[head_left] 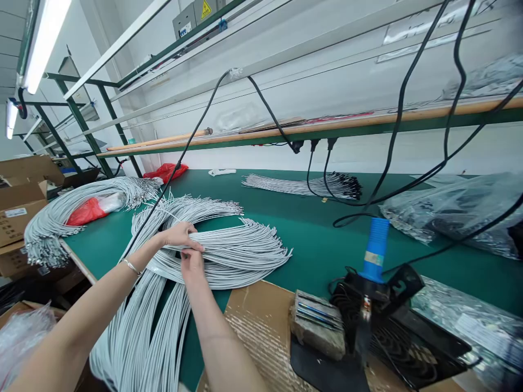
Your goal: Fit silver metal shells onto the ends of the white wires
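A large bundle of light grey cables [245,250] lies fanned out on the green bench top, its cut ends pointing right. My left hand [180,236] wraps over the upper side of this bundle, near its middle. Just below it, my right hand [192,264] grips the same cables from the near side, its fingertips partly hidden. Under and behind them, more grey cables [134,332] curve down over the near edge, and another layer of cables [204,208] shows its ends farther back.
A heat gun with a blue handle [376,245] stands at right beside a worn block [318,321] on cardboard [257,316]. Black power cords [400,120] hang from the shelf. Further cable bundles lie at left [81,201] and back [286,185]; plastic bags [461,207] sit right.
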### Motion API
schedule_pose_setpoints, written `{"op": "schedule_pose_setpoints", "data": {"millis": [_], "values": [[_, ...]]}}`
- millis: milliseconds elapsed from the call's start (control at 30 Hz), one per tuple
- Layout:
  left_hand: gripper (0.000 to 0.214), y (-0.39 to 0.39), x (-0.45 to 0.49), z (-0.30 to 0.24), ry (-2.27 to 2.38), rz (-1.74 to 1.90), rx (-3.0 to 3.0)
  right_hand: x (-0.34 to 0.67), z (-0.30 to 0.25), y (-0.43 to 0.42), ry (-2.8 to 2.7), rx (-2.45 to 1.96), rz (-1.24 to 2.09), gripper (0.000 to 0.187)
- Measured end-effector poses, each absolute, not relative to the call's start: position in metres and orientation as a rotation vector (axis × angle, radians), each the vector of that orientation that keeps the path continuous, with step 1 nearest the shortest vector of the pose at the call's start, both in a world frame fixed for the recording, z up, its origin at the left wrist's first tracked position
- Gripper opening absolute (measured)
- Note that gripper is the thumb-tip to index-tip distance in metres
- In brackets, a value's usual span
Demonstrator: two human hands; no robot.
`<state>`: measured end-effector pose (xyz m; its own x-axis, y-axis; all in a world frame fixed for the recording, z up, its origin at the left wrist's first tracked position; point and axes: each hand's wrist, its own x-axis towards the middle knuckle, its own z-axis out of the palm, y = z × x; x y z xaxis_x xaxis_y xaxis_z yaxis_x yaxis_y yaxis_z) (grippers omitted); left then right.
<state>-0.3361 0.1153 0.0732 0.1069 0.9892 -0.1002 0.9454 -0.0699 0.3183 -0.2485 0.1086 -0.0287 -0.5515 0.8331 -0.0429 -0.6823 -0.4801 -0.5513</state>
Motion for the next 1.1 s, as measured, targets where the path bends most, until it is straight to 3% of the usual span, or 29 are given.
{"op": "schedule_pose_setpoints", "data": {"millis": [233, 500, 700, 900, 1100], "values": [[0.034, 0.104, -0.329, 0.054, 1.948, 0.297, 2.13, -0.154, -0.033, 0.152, -0.329, -0.403, 1.911, 0.036], [0.035, 0.086, -0.323, 0.047, 1.981, 0.423, 2.069, -0.15, -0.01, 0.156, -0.463, -0.39, 1.952, 0.034], [0.033, 0.074, -0.323, 0.076, 1.896, 0.508, 1.971, -0.146, 0.002, 0.157, -0.774, -0.408, 1.918, 0.033], [0.035, 0.076, -0.307, 0.112, 1.964, 0.847, 1.901, -0.145, 0.009, 0.163, -1.071, -0.378, 1.822, 0.033], [0.035, 0.13, -0.265, 0.13, 1.502, 0.653, 1.837, -0.153, 0.016, 0.158, -1.252, -0.308, 1.757, 0.032]]}}
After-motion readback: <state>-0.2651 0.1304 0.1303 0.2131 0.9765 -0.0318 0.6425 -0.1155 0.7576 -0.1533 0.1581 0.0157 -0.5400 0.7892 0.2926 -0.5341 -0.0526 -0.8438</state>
